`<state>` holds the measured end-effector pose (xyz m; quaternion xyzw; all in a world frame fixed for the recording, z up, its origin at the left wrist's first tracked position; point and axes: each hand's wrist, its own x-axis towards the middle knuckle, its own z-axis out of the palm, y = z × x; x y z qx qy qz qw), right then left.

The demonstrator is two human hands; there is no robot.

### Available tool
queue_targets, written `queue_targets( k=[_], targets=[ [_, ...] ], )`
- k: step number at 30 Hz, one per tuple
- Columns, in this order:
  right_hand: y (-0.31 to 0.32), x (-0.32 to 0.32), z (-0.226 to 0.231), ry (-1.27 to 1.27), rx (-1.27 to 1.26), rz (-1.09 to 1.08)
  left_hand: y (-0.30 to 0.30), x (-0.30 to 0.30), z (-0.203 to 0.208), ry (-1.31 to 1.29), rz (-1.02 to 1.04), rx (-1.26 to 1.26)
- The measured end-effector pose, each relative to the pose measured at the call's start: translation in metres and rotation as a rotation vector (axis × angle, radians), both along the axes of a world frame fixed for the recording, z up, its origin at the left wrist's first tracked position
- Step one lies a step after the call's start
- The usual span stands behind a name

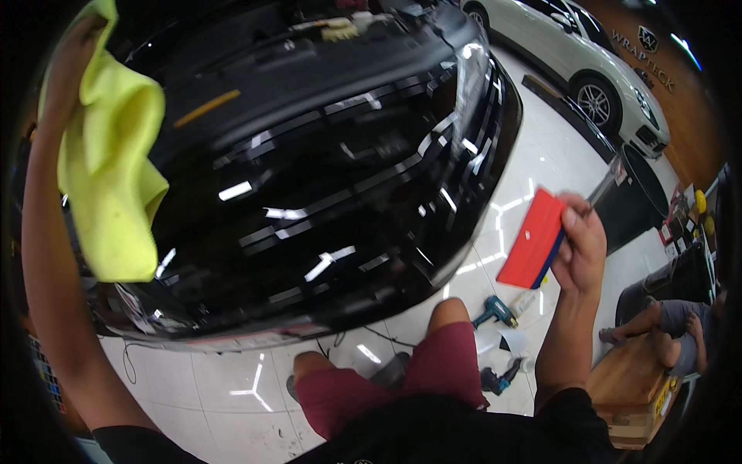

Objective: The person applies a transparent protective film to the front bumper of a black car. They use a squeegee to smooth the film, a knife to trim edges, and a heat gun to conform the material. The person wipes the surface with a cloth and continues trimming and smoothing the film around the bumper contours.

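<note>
My left hand (76, 58) is raised at the upper left, closed on a yellow-green microfiber cloth (116, 178) that hangs down in loose folds. At the right, my right hand (581, 243) grips a flat red squeegee (532, 240) with a dark blue edge, thumb on its face. The squeegee is held in the air, apart from the car. Before me lies the glossy black hood (309, 193) of a car, full of ceiling-light reflections. An orange-yellow strip (206, 108) rests near the hood's far edge.
A teal heat gun (495, 312) and a teal drill (502, 377) lie on the tiled floor (247, 387), with a cable near the car. At right stand a black bin (630, 193) and a wooden box (630, 394), near a seated person (680, 332). A white car (580, 62) is parked beyond.
</note>
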<state>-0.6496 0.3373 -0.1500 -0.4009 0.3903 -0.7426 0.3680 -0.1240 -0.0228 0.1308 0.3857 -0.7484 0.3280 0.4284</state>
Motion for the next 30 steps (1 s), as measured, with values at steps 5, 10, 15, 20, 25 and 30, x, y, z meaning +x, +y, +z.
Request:
queue_targets(
  k=[5,10,15,20,25,30],
  targets=[
    [-0.143,0.124,0.133,0.055,-0.037,0.15,-0.011,-0.041,-0.022,-0.244,-0.204,0.34],
    [-0.244,0.251,0.181,0.23,0.007,0.039,0.048,-0.085,-0.08,0.271,-0.971,1.475],
    [-0.205,0.28,0.189,0.134,0.124,-0.219,-0.027,-0.004,-0.063,0.357,-0.817,1.363],
    [-0.057,0.262,0.091,-0.102,0.394,-0.487,-0.112,0.037,-0.087,-0.707,-0.014,0.926],
    [0.029,0.283,-0.005,-0.348,0.566,-0.902,0.019,-0.158,-0.052,-0.734,-0.743,0.654],
    [-0.023,0.308,-0.048,-0.282,0.534,-0.88,0.116,-0.33,-0.145,-1.294,-1.273,0.312]
  ],
)
